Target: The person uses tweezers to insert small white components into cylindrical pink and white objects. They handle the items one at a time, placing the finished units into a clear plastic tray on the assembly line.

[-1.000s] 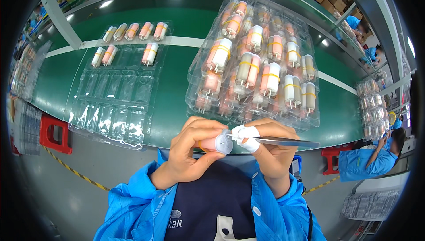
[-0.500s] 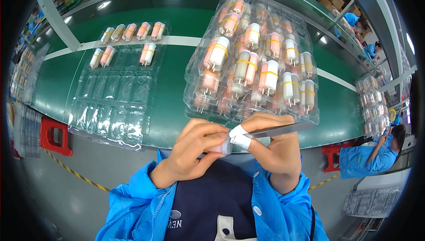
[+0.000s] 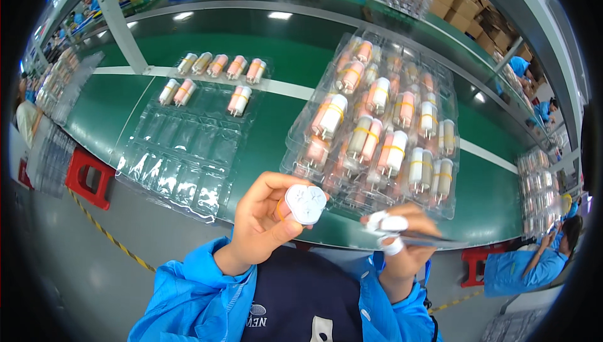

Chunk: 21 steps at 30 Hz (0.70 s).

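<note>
The fingers of the left hand (image 3: 267,226) are clamped around a small pink tube with a white cap (image 3: 305,204), its white end now turned up toward the camera. A moment ago the right hand (image 3: 402,248) was pressed against that cap with the tweezers (image 3: 433,238); now the two hands have drawn apart, and the tweezers point away to the right. The right fingers, taped white at the tips, are closed on the tweezers. That reads as the work at the cap being finished and the tube being held up for a look.

Just beyond the hands, a stack of clear plastic trays (image 3: 377,122) full of similar tubes lies on the green belt (image 3: 289,53). To the left lies a mostly empty tray (image 3: 182,153) with eight tubes (image 3: 217,78) at its far end.
</note>
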### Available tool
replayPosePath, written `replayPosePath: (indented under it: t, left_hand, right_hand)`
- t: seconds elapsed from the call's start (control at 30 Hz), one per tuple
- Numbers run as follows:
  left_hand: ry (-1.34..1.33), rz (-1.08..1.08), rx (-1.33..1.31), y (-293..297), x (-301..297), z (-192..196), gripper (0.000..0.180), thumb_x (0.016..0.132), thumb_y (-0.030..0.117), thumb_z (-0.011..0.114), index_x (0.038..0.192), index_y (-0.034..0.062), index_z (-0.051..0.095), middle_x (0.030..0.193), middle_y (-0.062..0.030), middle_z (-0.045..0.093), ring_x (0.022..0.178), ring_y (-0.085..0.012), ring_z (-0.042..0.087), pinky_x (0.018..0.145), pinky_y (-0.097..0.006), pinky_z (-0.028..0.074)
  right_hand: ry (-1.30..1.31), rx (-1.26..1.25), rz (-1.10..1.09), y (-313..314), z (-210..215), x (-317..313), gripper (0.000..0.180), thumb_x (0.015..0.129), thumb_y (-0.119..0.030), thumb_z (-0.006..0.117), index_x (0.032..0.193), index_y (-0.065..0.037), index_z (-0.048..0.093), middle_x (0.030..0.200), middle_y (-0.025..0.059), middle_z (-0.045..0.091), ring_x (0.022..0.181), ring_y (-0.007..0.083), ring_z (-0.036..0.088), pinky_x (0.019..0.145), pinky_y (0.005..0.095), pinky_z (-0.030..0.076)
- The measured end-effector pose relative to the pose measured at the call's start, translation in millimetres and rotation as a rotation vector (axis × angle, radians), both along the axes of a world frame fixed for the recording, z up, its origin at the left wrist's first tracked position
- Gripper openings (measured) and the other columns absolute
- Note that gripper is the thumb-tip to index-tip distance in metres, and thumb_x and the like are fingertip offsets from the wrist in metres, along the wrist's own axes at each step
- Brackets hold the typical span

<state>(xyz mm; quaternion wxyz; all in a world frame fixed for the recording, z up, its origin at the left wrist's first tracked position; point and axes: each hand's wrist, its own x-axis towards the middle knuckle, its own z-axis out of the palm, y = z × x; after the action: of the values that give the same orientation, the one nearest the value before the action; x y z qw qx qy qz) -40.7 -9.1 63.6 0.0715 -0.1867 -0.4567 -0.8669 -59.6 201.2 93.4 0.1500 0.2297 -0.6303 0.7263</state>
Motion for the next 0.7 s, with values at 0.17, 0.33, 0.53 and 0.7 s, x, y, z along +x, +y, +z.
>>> replayPosePath:
  t: [0.17,0.33,0.53,0.7]
  left_hand:
    - [-0.116,-0.009,0.148,12,-8,10,0.052,0.088,0.030,0.067,0.122,-0.0015,0.043,0.111,-0.0259,0.059,0.094,-0.0252,0.061,0.069,-0.036,0.052]
    - [-0.138,-0.088,0.184,14,-8,12,0.053,0.090,0.031,0.065,0.124,-0.0015,0.042,0.113,-0.0258,0.058,0.096,-0.0252,0.060,0.068,-0.037,0.051]
    - [-0.186,-0.134,0.223,15,-13,12,0.056,0.090,0.037,0.063,0.125,-0.0018,0.042,0.109,-0.0249,0.057,0.093,-0.0247,0.059,0.064,-0.036,0.050]
    - [-0.214,-0.282,0.325,14,-14,10,0.057,0.092,0.038,0.059,0.128,-0.0024,0.041,0.103,-0.0241,0.056,0.088,-0.0251,0.057,0.061,-0.035,0.048]
  right_hand:
    - [0.044,0.307,0.116,-2,-42,-2,0.016,0.074,-0.002,0.074,0.088,0.003,0.069,0.085,0.0158,0.070,0.074,0.0220,0.069,0.065,0.0293,0.054]
    - [0.018,0.344,0.130,-1,-75,-7,0.015,0.075,-0.002,0.074,0.089,0.001,0.068,0.084,0.0141,0.069,0.071,0.0202,0.067,0.063,0.0284,0.053]
    - [-0.031,0.344,0.183,-1,-97,-11,0.017,0.075,-0.004,0.075,0.090,0.000,0.068,0.083,0.0125,0.068,0.070,0.0188,0.065,0.062,0.0274,0.051]
    - [-0.035,0.364,0.183,-1,-98,-11,0.018,0.074,-0.005,0.076,0.089,-0.001,0.068,0.082,0.0113,0.067,0.068,0.0187,0.065,0.061,0.0271,0.051]
